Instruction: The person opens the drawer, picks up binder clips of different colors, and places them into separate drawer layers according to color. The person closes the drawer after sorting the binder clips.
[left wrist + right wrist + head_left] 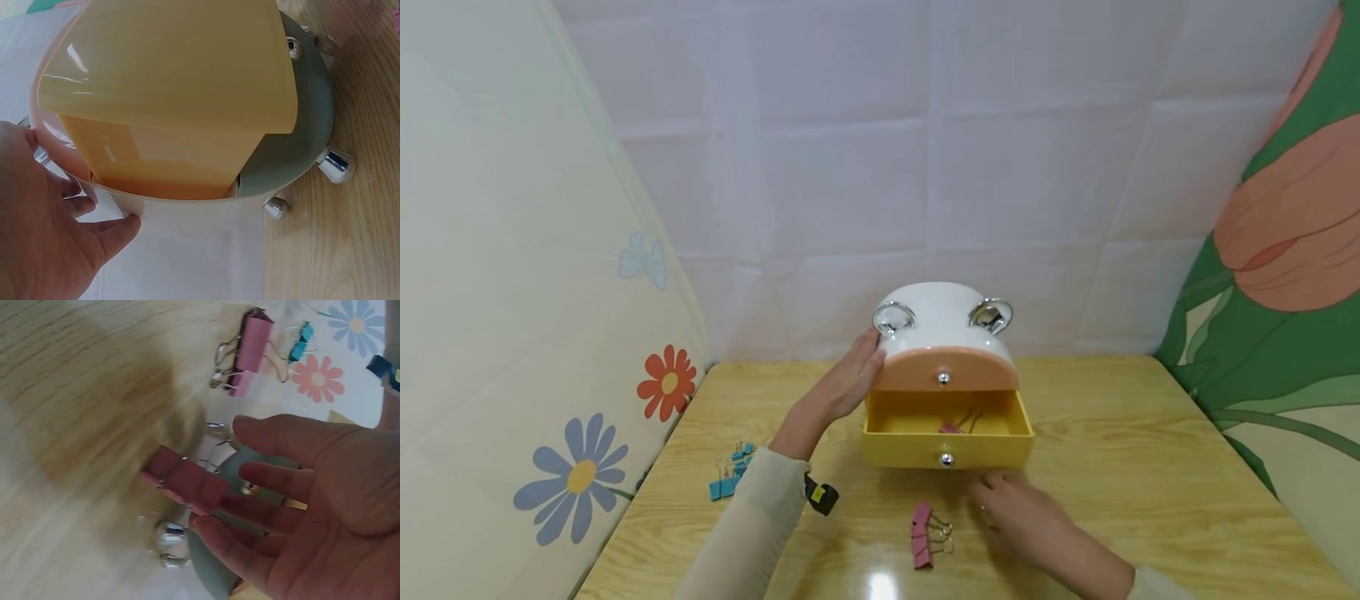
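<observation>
A small white drawer box (942, 321) with silver ear-like rings stands toward the back of the table. Its orange upper drawer (910, 371) is closed, while the yellow lower drawer (898, 450) is pulled out with a pink binder clip (951, 427) inside. My left hand (842, 379) rests against the box's left side, fingers and thumb along its edge (69, 212). In front of the drawer, low over the table, is my right hand (1022, 517), its fingers fairly straight. Another pink binder clip (187, 478) lies right at those fingertips, the thumb apart from it.
More pink binder clips (921, 537) lie in front of the box, left of the right hand. Several teal binder clips (724, 487) are near the left forearm. A black device (823, 498) sits at the left wrist. Fabric (835, 183) hangs behind the table.
</observation>
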`<state>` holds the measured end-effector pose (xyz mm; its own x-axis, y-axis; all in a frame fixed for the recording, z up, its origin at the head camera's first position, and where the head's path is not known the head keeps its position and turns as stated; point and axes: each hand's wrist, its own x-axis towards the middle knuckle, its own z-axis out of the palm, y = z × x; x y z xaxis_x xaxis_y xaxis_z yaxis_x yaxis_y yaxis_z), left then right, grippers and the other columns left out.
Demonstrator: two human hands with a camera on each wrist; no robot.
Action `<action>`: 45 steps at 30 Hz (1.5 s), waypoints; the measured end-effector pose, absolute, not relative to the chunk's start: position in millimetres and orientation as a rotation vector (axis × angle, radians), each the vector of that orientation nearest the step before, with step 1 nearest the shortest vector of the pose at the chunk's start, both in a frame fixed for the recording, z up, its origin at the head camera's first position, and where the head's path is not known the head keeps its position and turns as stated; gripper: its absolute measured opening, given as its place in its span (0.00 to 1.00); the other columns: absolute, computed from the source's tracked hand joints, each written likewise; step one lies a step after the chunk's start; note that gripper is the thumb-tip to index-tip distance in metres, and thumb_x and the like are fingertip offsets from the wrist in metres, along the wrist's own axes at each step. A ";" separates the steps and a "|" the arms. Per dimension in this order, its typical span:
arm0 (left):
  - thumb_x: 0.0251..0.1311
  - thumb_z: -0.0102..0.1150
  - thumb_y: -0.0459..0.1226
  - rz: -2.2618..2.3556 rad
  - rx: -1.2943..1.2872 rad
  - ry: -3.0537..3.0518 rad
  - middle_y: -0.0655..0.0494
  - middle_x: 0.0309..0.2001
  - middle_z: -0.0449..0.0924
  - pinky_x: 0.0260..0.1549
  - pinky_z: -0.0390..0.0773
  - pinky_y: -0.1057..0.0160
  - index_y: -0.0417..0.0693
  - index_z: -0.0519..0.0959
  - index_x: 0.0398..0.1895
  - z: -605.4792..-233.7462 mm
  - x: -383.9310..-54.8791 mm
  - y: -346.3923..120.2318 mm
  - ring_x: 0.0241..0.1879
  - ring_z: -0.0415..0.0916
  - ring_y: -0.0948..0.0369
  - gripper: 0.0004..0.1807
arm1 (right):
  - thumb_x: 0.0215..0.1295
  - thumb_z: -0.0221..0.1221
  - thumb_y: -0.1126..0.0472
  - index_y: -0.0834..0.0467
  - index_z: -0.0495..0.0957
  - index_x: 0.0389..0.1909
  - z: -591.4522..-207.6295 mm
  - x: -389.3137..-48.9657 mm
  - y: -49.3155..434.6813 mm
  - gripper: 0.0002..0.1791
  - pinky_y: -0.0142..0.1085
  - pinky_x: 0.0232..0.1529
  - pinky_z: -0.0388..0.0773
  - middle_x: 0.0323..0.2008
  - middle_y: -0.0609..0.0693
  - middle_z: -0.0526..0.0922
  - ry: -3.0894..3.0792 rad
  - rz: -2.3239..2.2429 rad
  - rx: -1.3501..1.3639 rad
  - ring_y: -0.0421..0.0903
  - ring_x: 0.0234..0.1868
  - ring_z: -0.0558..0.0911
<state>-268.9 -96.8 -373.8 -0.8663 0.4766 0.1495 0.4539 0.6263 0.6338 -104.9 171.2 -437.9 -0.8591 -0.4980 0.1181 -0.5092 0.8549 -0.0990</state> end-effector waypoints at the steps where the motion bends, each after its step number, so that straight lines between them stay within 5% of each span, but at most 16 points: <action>1: 0.78 0.22 0.58 1.081 0.804 2.802 0.52 0.82 0.40 0.77 0.46 0.50 0.55 0.34 0.83 -374.1 -269.0 -96.8 0.80 0.42 0.55 0.38 | 0.51 0.71 0.65 0.56 0.81 0.39 -440.0 -106.5 171.1 0.14 0.45 0.31 0.81 0.36 0.50 0.80 -2.943 0.194 0.792 0.53 0.37 0.79; 6: 0.78 0.21 0.58 1.083 0.821 2.804 0.51 0.82 0.40 0.77 0.46 0.50 0.54 0.33 0.83 -374.5 -269.2 -96.6 0.80 0.42 0.54 0.37 | 0.58 0.69 0.64 0.56 0.81 0.33 -447.6 -113.1 171.1 0.06 0.47 0.34 0.81 0.33 0.51 0.79 -2.964 0.209 0.753 0.52 0.35 0.79; 25: 0.78 0.20 0.59 1.088 0.833 2.805 0.50 0.82 0.39 0.77 0.46 0.50 0.53 0.34 0.83 -372.7 -268.2 -95.3 0.80 0.41 0.54 0.38 | 0.58 0.67 0.66 0.52 0.78 0.25 -460.6 -121.1 173.4 0.09 0.40 0.31 0.80 0.28 0.45 0.77 -3.008 0.231 0.779 0.46 0.29 0.77; 34: 0.79 0.21 0.58 1.075 0.833 2.806 0.50 0.82 0.38 0.77 0.45 0.50 0.51 0.34 0.83 -372.2 -267.7 -96.5 0.80 0.40 0.54 0.38 | 0.50 0.69 0.72 0.54 0.81 0.34 -416.7 -108.6 174.5 0.14 0.38 0.33 0.81 0.30 0.44 0.81 -2.948 0.353 0.990 0.44 0.32 0.80; 45: 0.79 0.20 0.57 1.084 0.839 2.805 0.49 0.82 0.40 0.77 0.46 0.50 0.51 0.34 0.83 -374.0 -268.4 -97.5 0.80 0.42 0.53 0.37 | 0.56 0.67 0.73 0.52 0.79 0.51 -355.3 -107.2 178.8 0.23 0.30 0.30 0.78 0.32 0.40 0.81 -2.913 0.590 1.063 0.33 0.32 0.78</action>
